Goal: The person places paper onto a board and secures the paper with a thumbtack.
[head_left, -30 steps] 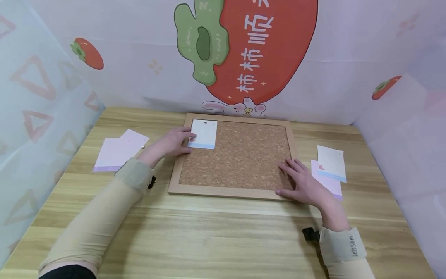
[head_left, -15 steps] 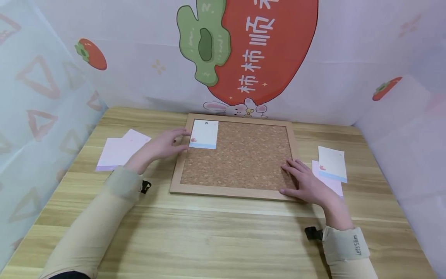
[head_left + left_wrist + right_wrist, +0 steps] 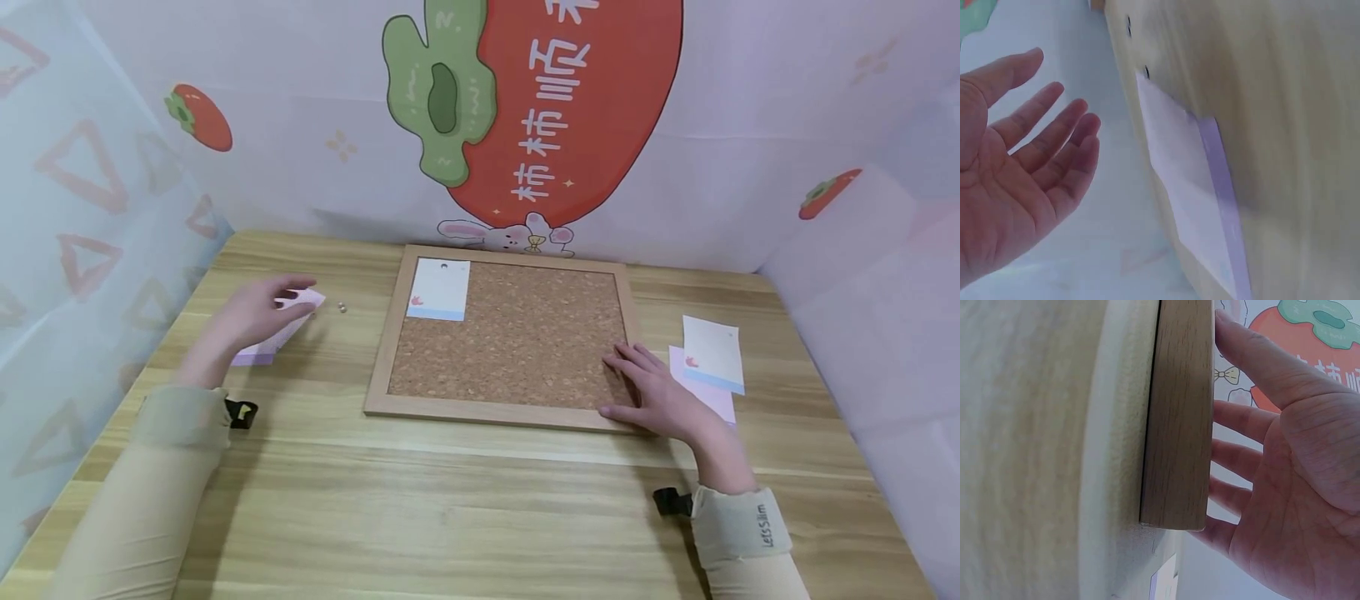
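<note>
A wood-framed cork board (image 3: 517, 342) lies on the table. A white card (image 3: 440, 289) with a blue strip is on its upper left, with a small dark pin (image 3: 444, 266) at the card's top. My left hand (image 3: 251, 315) hovers above the pale pink, purple-edged cards (image 3: 1185, 169), partly hiding them in the head view. Its fingers are loosely bent and the palm (image 3: 1004, 187) holds nothing. My right hand (image 3: 660, 404) rests on the board's lower right corner, fingers spread over the wooden frame (image 3: 1179, 425).
A couple of small pins (image 3: 342, 307) lie between the left cards and the board. On the right, a white card (image 3: 712, 354) overlaps a pink card (image 3: 708, 398). A printed backdrop (image 3: 315, 175) stands along the table's far edge.
My left hand has left the white card on the board and moved left over the pink cards, exposing the small pins. The right hand has stayed on the board's corner.
</note>
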`<state>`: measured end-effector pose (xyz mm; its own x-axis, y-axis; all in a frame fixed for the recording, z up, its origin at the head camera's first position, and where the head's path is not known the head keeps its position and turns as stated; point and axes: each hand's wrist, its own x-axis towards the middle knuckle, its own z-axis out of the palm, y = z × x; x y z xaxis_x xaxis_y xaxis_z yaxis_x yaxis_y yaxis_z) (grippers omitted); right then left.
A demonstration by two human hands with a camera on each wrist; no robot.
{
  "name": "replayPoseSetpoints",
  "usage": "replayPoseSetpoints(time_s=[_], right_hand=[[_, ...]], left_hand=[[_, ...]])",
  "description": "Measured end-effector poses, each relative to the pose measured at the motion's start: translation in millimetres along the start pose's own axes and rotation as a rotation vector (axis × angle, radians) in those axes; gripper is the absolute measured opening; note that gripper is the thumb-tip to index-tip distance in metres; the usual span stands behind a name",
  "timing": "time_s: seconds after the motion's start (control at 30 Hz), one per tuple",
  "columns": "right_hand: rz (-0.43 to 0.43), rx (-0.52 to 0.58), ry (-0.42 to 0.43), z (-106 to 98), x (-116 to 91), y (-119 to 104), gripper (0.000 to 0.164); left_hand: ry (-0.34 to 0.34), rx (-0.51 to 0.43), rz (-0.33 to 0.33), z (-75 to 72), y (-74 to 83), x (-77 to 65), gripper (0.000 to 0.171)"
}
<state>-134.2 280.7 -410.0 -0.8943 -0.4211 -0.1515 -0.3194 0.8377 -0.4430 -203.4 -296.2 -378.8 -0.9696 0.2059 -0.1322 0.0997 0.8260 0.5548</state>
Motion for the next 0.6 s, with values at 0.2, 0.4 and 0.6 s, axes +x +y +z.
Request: replayPoseSetpoints(time_s=[0.2,0.4,0.6], right_hand=[[-0.002,0.001,0.000,-0.4,-1.1,1.2,0.082],[0.002,0.006,-0.005,-0.3,-1.1,1.1,0.082],[-0.001,0.006,-0.007,-0.3,-0.7,0.4,0.082]], left_hand=[[0.052,0.036,-0.084,-12.8,-29.4,-10.4,0.058],[-0.006,0.185,-0.236,-22.1,-45.3,-21.6,0.078],[-0.080,0.305,-0.286,-22.3,-55.4,-29.2,0.090]])
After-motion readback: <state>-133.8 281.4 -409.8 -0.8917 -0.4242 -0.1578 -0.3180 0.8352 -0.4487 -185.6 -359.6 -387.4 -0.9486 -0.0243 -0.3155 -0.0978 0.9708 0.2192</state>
